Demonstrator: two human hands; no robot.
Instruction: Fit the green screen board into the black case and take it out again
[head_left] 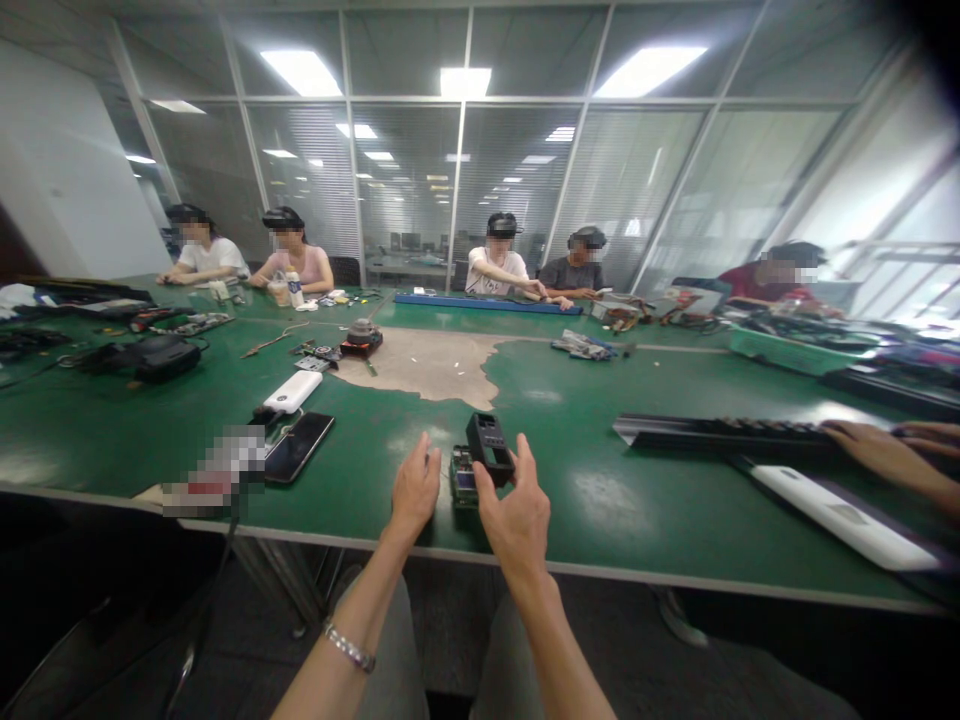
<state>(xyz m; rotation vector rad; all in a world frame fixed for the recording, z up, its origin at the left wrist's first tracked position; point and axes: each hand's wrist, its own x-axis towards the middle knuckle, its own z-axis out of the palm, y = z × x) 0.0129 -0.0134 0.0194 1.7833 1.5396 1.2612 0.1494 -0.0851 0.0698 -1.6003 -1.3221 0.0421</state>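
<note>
A black plastic casing (489, 440) with cutouts in its face is tilted between the thumb and fingers of my right hand (517, 510). Just behind and left of it, partly covered by the casing, is a green circuit board (463, 480) with small parts on it. Whether the casing touches the board I cannot tell. My left hand (416, 487) is to the left of the board, apart from it, fingers loosely extended and nothing in them. Both hands are over the near edge of the green table (600, 540).
Left lie a dark phone (300, 447) and a white power bank (294, 391). A black device (361, 337) sits farther back. On the right are a long black strip (690, 432), a white device (844, 515), a co-worker's hands (862, 445) and a green basket (795, 352). Several people sit opposite.
</note>
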